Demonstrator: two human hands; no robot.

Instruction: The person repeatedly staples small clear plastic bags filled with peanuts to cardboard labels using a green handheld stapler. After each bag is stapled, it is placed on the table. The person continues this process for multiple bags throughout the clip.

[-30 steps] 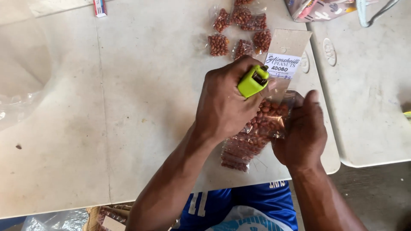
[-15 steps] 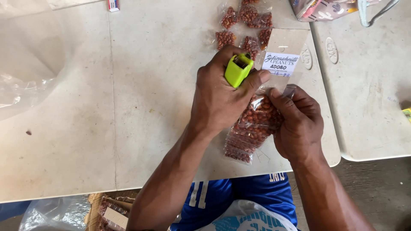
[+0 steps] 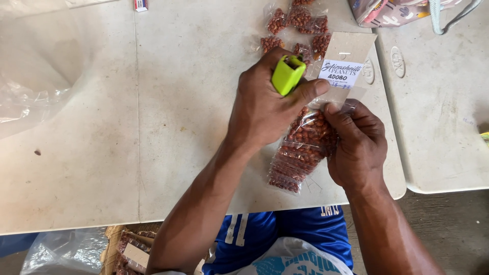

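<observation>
My left hand [image 3: 265, 107] grips a small lime-green stapler [image 3: 288, 75], its mouth at the edge of a tan cardboard header card [image 3: 351, 51] with a white label. My right hand [image 3: 356, 145] pinches the top of a clear plastic bag of reddish-brown peanuts [image 3: 300, 153] against the lower edge of that card. The bag lies across the white table [image 3: 153, 127] and trails toward me below both hands. Part of the bag's top is hidden under my fingers.
Several small peanut packets [image 3: 298, 25] lie at the table's far side behind the card. Crumpled clear plastic [image 3: 35, 81] lies at the left. A second white table [image 3: 443, 117] adjoins on the right, with a colourful bag [image 3: 392, 10] on it. A box of packets [image 3: 132, 249] stands below the table edge.
My left hand has turned the stapler and carried it up toward the card's left edge. My right hand has slid up the bag to its top, just under the card.
</observation>
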